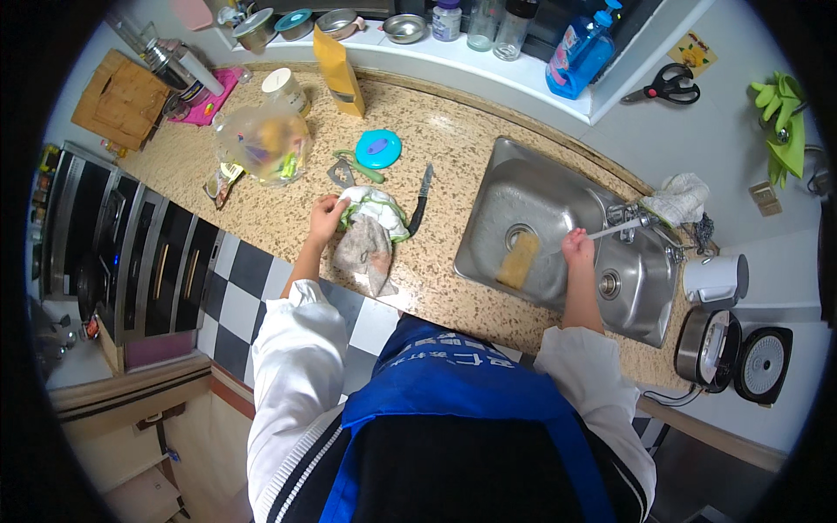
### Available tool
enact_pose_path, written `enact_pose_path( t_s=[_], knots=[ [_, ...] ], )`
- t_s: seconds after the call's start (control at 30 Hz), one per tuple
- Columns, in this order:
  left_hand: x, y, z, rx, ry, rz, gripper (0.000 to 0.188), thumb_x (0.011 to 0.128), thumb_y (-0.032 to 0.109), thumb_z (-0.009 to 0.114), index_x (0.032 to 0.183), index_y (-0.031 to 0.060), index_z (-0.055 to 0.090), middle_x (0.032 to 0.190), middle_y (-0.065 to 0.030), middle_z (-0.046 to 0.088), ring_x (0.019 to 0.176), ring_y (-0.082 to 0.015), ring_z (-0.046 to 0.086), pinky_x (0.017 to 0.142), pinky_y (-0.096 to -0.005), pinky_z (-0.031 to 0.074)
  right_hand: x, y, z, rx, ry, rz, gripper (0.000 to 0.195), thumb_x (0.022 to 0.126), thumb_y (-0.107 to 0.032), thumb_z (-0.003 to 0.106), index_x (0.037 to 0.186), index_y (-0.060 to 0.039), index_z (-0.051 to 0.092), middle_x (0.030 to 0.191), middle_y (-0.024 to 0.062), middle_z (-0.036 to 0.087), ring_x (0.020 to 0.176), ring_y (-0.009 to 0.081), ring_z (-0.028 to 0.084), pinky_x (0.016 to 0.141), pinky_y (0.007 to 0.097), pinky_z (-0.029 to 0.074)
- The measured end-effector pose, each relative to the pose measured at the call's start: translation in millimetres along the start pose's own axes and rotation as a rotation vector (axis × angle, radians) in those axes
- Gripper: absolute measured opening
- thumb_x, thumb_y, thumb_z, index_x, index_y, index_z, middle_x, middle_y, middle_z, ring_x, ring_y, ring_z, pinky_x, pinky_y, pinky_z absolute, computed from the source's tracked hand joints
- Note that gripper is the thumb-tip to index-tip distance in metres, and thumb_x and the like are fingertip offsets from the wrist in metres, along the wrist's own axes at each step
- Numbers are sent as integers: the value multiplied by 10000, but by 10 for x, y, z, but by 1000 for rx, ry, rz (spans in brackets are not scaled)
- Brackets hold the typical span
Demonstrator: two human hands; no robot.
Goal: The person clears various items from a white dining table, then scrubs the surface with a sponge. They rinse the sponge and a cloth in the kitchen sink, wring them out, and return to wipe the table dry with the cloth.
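Note:
At the counter, my left hand [327,214] has its thumb and fingers closed on the edge of a white cloth with green trim [374,206]. A greyish, stained cloth [365,248] lies against it, nearer the counter's front edge. My right hand [578,247] is over the steel sink [487,196], at the stream of water from the faucet [631,216]; it seems to hold nothing. On the basin floor by the drain lies a yellowish sponge-like block [518,261]. A knife with a black handle [418,212] rests right of the cloths.
Behind the cloths lie a green peeler-like tool [366,168], a metal blade piece [341,174] and a turquoise lid [378,149]. A filled plastic bag [265,140] stands left. Right of the sink are a white kettle-like vessel [716,280] and an open black-lidded appliance [706,346].

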State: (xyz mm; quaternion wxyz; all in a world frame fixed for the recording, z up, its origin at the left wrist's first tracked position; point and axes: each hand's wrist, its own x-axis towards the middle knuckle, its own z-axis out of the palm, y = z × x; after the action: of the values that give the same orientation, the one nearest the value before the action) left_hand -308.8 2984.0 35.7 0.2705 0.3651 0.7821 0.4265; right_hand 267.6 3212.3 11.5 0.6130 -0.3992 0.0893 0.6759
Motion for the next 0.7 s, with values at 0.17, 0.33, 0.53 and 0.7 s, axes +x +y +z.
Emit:
enact_pose_path(
  t_s=[0.17,0.33,0.53,0.7],
  knots=[
    [-28,73,-99,-170,85,71,319,784,282,708,897,-13,671,1220,-163,506,1139,-260,493,920,-341,417,-97,90,283,18,44,-16,98,808,12,455,787,-82,473,674,38,459,545,145,434,439,226,358],
    [-459,1340,9,-416,-31,-80,187,823,161,579,970,46,579,895,-34,602,847,-111,548,797,-254,432,13,-202,14,91,-344,207,155,811,-121,478,660,-136,445,571,-8,411,453,136,357,377,263,277],
    [-905,2481,393,-776,-188,6,286,785,114,527,1058,31,539,977,-45,600,873,-121,556,790,-258,441,89,-83,73,22,-261,183,155,790,-203,468,649,-138,471,565,-7,404,454,127,373,385,270,289],
    [-1059,2976,1291,-838,-354,-124,347,738,90,557,1082,46,548,990,-51,615,899,-153,569,804,-281,446,527,-179,238,139,-57,120,147,838,-223,437,734,-139,498,588,-7,441,458,123,398,416,248,345]
  ],
)
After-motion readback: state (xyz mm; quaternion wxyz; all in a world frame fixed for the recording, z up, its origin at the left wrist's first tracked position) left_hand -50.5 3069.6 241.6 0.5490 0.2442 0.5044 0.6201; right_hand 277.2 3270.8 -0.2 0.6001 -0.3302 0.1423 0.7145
